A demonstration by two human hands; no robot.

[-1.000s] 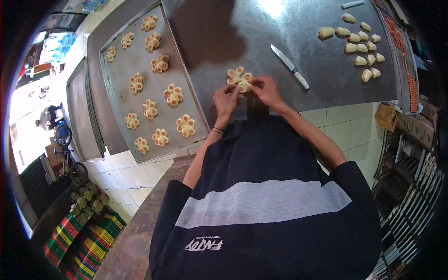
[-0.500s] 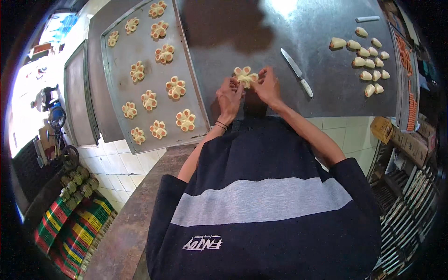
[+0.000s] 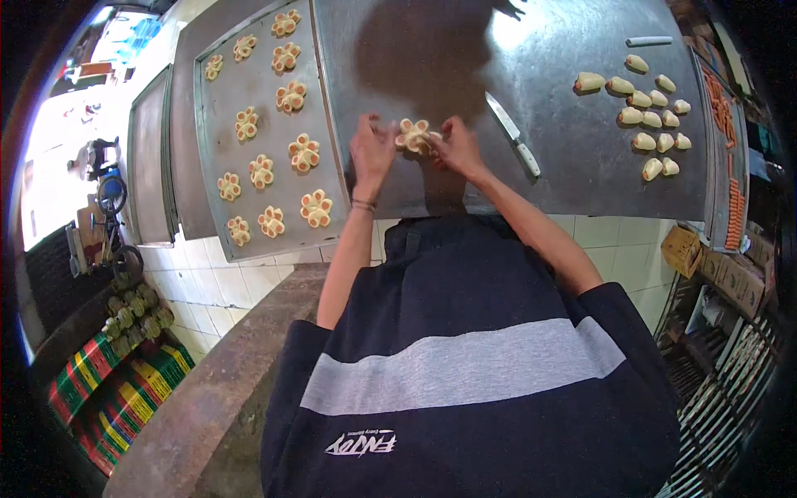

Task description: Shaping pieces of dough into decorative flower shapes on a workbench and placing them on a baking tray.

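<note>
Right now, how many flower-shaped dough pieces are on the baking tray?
10 on the baking tray: three along its far end, two mid-tray, two lower, three nearest the person. One more flower-shaped dough piece is between the hands, off-tray.

Pale beige dough flower [image 3: 414,135] with orange-pink centres, grey steel table [image 3: 581,174], navy shirt [image 3: 473,365] with grey stripe.

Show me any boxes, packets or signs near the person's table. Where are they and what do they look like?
Cardboard box: small, brown, cube-shaped, lower right below the metal table's edge.
Flat cartons: brown and tan, stacked beside that box on a wire rack.
Striped packs: red, yellow and green, lower left on the floor; too blurred to tell what they are.
No signs or screens show.
</note>
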